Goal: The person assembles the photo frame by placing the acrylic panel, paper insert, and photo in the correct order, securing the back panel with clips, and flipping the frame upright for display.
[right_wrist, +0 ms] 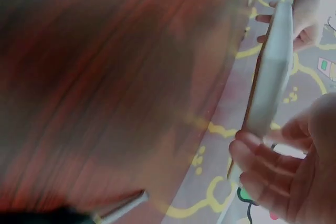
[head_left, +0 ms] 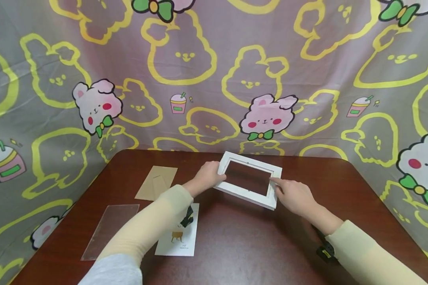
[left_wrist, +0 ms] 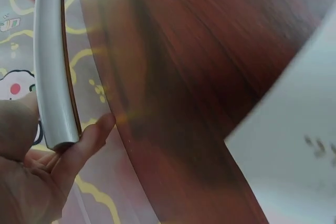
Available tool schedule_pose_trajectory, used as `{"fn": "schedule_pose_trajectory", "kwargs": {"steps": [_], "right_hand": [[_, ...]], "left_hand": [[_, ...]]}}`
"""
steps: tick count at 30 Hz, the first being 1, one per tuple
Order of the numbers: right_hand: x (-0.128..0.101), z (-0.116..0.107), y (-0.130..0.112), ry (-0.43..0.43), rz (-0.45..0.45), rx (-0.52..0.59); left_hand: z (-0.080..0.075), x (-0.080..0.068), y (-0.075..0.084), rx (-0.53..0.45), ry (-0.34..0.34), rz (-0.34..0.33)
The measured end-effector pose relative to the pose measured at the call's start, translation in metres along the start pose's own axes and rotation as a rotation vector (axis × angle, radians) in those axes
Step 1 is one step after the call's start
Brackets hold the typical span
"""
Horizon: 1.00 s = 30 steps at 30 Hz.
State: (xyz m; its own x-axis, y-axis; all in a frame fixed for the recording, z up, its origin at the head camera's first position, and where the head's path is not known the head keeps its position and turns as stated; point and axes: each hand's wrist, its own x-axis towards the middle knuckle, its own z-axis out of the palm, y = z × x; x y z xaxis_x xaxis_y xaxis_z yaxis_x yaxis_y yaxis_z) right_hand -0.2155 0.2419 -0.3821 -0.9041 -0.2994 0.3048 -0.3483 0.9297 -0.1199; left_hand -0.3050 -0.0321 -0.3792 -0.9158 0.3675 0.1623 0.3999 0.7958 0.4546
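Note:
An empty white picture frame [head_left: 244, 194] is held a little above the dark wooden table [head_left: 253, 245], with the tabletop showing through its opening. My left hand [head_left: 208, 177] grips its left end, the thumb on top. My right hand [head_left: 294, 196] holds its right end, the forefinger lying along the rim. In the left wrist view the frame [left_wrist: 52, 66] shows edge-on, its end resting in my left hand [left_wrist: 37, 177]. The right wrist view is blurred; it shows the frame [right_wrist: 273, 72] edge-on with the fingers of my right hand [right_wrist: 278, 177] curled under its near end.
A tan backing board [head_left: 156, 183] lies left of the frame. Nearer me lie a clear plastic sheet [head_left: 110, 230] and a white printed card [head_left: 178, 237], partly under my left forearm. A rabbit-patterned cloth [head_left: 214, 79] hangs behind and beside the table.

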Motion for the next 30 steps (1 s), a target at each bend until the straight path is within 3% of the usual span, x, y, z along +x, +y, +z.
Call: {"fn": "schedule_pose_trajectory", "kwargs": {"steps": [8, 13, 17, 21, 25, 30], "right_hand": [[-0.011, -0.002, 0.016, 0.018, -0.436, -0.112], [-0.014, 0.000, 0.021, 0.041, -0.626, -0.110], [-0.016, -0.001, 0.017, 0.061, -0.711, -0.110], [-0.017, -0.001, 0.011, 0.068, -0.762, -0.129], [-0.021, 0.001, 0.005, 0.041, -0.787, -0.145], [-0.028, -0.001, -0.006, 0.007, -0.789, -0.149]], "left_hand": [[-0.002, -0.001, -0.011, 0.022, -0.100, 0.024], [-0.001, -0.002, -0.015, -0.027, -0.155, 0.075], [-0.003, -0.002, -0.017, -0.048, -0.190, 0.133], [-0.004, -0.002, -0.019, -0.048, -0.228, 0.143], [-0.003, -0.002, -0.021, -0.068, -0.272, 0.146], [-0.001, 0.000, -0.022, -0.074, -0.278, 0.183]]}}
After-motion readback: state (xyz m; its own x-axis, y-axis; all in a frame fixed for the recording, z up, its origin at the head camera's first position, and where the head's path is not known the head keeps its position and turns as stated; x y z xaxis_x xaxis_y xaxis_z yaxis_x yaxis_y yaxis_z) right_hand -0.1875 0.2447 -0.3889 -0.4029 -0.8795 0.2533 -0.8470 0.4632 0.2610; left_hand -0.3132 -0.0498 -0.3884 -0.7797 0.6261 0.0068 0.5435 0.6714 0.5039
